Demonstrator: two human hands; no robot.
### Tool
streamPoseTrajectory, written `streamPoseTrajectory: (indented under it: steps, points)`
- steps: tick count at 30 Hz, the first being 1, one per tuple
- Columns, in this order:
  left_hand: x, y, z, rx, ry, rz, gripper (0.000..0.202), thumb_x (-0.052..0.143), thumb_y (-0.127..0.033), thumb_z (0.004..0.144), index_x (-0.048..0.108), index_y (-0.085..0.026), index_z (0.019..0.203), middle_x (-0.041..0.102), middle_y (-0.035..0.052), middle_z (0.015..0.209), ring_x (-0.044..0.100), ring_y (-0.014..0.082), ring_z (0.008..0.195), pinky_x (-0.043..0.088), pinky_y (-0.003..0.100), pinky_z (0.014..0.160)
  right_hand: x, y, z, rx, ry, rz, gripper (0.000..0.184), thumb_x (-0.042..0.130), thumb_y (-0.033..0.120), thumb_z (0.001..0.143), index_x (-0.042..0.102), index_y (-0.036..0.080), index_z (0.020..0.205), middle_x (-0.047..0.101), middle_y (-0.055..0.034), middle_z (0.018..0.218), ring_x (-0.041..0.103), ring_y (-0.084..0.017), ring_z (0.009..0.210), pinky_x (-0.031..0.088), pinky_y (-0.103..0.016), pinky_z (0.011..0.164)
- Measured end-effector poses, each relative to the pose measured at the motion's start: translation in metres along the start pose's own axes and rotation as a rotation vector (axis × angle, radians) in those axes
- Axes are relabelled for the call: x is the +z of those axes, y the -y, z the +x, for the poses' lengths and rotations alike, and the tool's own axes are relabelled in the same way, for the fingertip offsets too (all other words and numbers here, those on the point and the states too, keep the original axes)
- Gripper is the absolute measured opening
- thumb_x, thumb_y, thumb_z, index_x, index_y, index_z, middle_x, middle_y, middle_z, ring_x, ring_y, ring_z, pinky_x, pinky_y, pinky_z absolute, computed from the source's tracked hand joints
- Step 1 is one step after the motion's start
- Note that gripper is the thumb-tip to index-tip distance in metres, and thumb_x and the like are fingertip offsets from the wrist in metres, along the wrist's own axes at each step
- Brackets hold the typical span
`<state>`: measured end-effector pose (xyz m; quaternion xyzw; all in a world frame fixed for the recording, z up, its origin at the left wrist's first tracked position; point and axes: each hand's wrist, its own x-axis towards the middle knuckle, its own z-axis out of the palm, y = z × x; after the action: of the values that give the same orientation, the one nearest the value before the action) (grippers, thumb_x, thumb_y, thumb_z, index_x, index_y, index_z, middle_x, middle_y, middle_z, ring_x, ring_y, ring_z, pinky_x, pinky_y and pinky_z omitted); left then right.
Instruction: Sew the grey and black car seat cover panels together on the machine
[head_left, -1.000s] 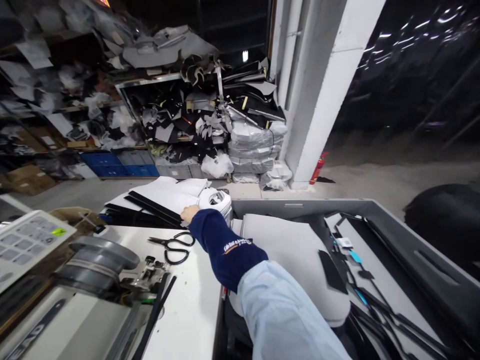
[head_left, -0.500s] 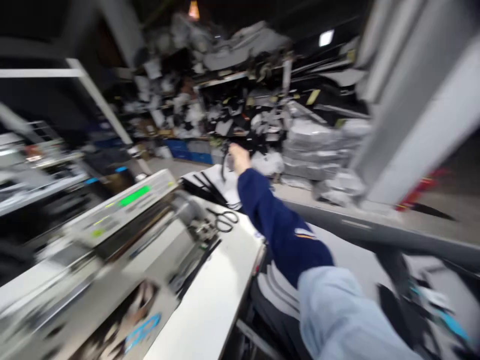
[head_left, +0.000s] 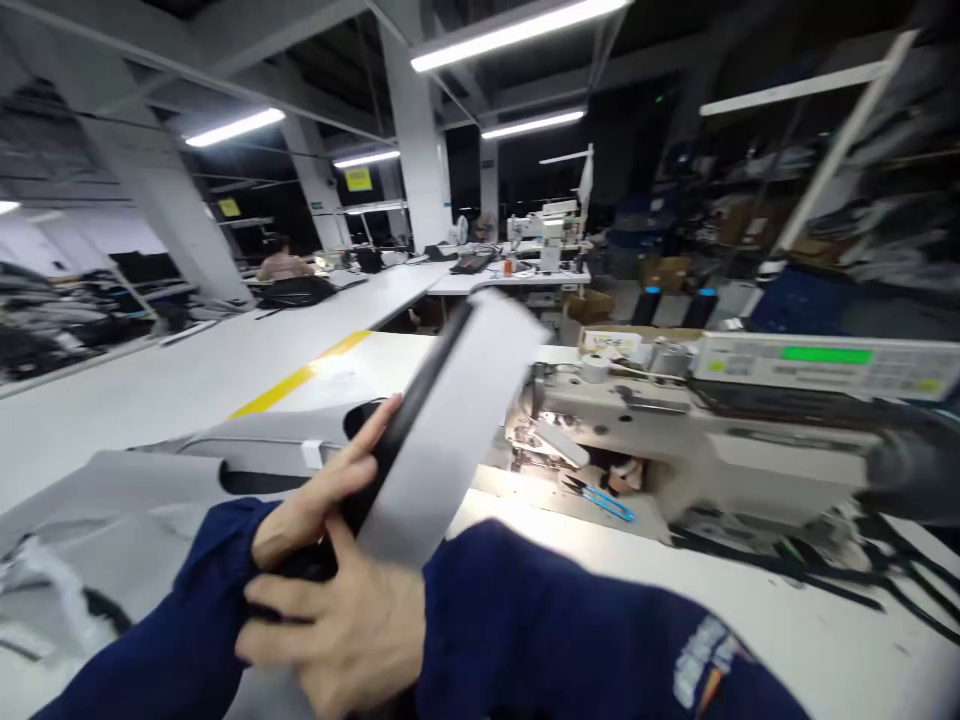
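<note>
Both my hands are low in the middle of the view, gripping a flat grey-white fabric piece with a black edge (head_left: 457,420) that slants up to the right. My left hand (head_left: 319,500) pinches its black edge, fingers stretched along it. Just below, my right hand (head_left: 349,630) closes round the piece's lower end. Dark blue sleeves cover both arms. The piece is held over the white table (head_left: 570,550), in front of a sewing machine (head_left: 697,450).
The machine's control panel (head_left: 825,365) shows a green display. Blue snips (head_left: 609,503) lie near the needle. Grey fabric parts (head_left: 150,480) lie at left. Long white tables with a yellow line (head_left: 300,375) run back, where another person (head_left: 281,262) sits.
The view has swung from the shelves and the stack of pieces to the sewing machine. My right hand, which was reaching to the stack, now holds a piece together with my left.
</note>
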<state>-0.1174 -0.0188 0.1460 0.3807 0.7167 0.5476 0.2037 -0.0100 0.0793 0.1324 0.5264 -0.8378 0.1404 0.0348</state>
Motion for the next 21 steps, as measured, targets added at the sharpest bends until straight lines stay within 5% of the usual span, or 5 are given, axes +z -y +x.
streamPoseTrajectory:
  steps: [5,9,13,16,21]
  points:
    - [-0.022,0.063,-0.048,-0.249,-0.060,-0.126,0.080,0.068,-0.026,0.071,0.035,-0.025,0.144,0.034,0.0025,0.149,0.028,0.0270,0.139,0.028,0.038,0.114,0.114,-0.001,0.032,-0.238,-0.283,-0.289,0.028,0.044,0.020,0.092,0.066,0.038,0.091,0.049,0.0107,0.138,0.031,-0.011,0.137,0.026,-0.045,0.116]
    - [-0.052,0.105,-0.077,-0.340,-0.266,-0.324,0.072,0.064,-0.024,0.073,0.041,-0.025,0.140,0.056,0.0047,0.130,0.063,0.0235,0.096,0.053,0.030,0.078,0.137,-0.045,-0.016,-0.024,-0.673,-0.195,0.022,0.041,0.027,0.093,0.062,0.026,0.100,0.057,-0.0027,0.129,0.042,-0.015,0.129,0.030,-0.042,0.114]
    - [-0.071,0.152,-0.091,-0.300,-0.534,-0.582,0.086,0.071,-0.023,0.064,0.037,-0.026,0.143,0.062,0.0061,0.121,0.064,0.0180,0.073,0.052,0.024,0.062,0.127,-0.133,-0.060,0.492,-0.565,-0.112,0.032,0.034,0.017,0.093,0.055,0.013,0.116,0.057,-0.0146,0.125,0.046,-0.022,0.125,0.043,-0.041,0.104]
    - [-0.069,0.187,-0.094,-0.311,-0.545,-0.749,0.089,0.071,-0.021,0.061,0.037,-0.025,0.143,0.061,0.0091,0.123,0.064,0.0199,0.074,0.052,0.026,0.064,0.132,-0.190,-0.056,0.619,-0.357,-0.174,0.030,0.042,0.020,0.091,0.058,0.013,0.115,0.058,-0.0136,0.123,0.049,-0.025,0.121,0.042,-0.044,0.104]
    - [-0.068,0.194,-0.099,-0.352,-0.405,-0.757,0.072,0.068,-0.018,0.059,0.055,-0.025,0.130,0.058,0.0058,0.127,0.060,0.0274,0.102,0.050,0.031,0.084,0.159,-0.182,-0.027,0.745,-0.355,-0.161,0.034,0.055,0.026,0.082,0.059,0.007,0.110,0.055,-0.0193,0.116,0.050,-0.032,0.110,0.044,-0.048,0.094]
